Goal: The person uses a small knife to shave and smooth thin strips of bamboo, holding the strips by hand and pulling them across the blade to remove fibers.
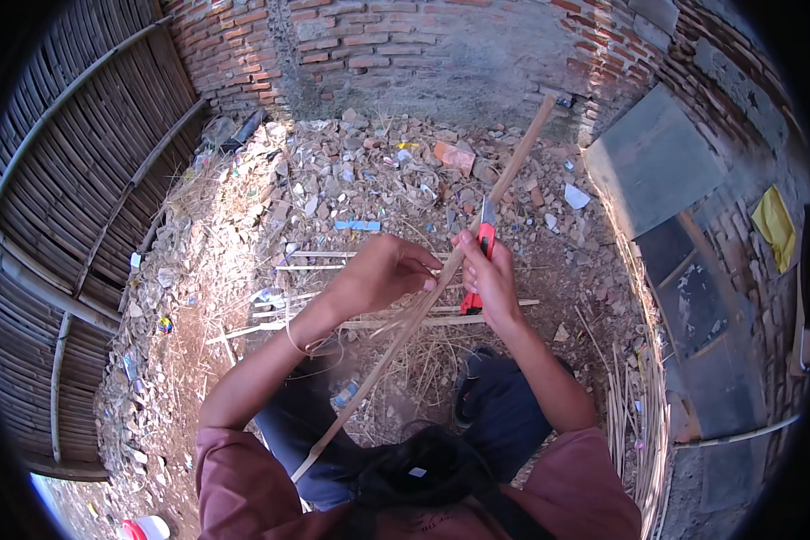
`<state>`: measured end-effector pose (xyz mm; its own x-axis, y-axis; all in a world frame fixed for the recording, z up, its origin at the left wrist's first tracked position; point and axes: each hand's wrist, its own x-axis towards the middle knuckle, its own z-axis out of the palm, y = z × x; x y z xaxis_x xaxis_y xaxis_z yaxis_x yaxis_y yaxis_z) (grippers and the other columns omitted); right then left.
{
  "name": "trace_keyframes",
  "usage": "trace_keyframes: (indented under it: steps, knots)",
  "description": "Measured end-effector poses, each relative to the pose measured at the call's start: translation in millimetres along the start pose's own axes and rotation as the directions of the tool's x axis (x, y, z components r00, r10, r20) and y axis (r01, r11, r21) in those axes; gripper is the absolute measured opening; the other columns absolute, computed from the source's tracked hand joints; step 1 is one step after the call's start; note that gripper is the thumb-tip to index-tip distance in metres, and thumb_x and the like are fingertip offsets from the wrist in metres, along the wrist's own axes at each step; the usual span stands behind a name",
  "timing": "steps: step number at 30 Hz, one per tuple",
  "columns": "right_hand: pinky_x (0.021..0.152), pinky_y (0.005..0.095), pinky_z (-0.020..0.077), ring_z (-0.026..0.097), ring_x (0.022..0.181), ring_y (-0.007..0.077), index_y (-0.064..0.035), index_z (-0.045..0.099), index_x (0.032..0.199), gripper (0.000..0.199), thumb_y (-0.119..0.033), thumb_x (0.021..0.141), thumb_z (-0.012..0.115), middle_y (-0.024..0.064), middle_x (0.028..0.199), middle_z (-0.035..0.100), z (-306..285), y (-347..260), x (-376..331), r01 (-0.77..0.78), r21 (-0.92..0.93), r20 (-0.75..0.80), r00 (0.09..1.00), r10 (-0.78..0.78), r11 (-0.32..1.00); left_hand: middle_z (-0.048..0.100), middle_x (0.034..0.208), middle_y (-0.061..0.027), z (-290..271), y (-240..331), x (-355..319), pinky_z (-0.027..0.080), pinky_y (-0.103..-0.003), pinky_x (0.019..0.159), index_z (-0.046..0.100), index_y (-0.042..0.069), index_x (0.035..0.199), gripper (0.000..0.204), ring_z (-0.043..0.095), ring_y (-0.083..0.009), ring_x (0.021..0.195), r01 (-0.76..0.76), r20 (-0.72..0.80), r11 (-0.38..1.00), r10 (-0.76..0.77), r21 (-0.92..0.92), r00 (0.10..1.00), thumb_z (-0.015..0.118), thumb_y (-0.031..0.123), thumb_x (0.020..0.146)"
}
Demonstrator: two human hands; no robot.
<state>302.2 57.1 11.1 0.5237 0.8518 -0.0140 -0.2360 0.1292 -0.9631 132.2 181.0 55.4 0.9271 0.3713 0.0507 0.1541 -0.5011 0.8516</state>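
In the head view, you are sitting over a ground [243, 360] of red earth and brick rubble, and you are holding a long bamboo strip [441, 274] that is running slanted from your lap up toward the brick wall [423, 45]. Your left hand [382, 270] is closing around the strip near its middle, with the fingers curled over it. Your right hand [488, 274] is gripping tight a red utility knife [482, 256], and its blade is pointing up and lying against the strip, just beside your left fingers. Thin pale shavings [405, 315] are hanging under the hands. More bamboo sticks [333, 315] are lying across the ground behind your hands. A woven bamboo fence [72, 225] is standing at your left, and a bundle of thin splints [639, 423] is leaning at your right.
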Motion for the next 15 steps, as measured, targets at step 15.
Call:
trace_keyframes:
  steps: [15]
  knots:
    - [0.044,0.0198,0.0261,0.033,0.049,-0.0008,-0.0051,0.064,0.102,0.026,-0.03,0.106,0.061,-0.0113,0.062,0.038,4.9,8.8,-1.7,0.024,-0.022,0.106,0.994,-0.022,0.999,0.072,0.081,-0.0161,-4.4,-1.6,8.1,0.058,-0.042,0.072,0.07,0.0,0.089,0.014,0.074,-0.0319,0.08,-0.289,-0.136,0.826,0.397,0.484,0.907,0.067,-0.009,0.078]
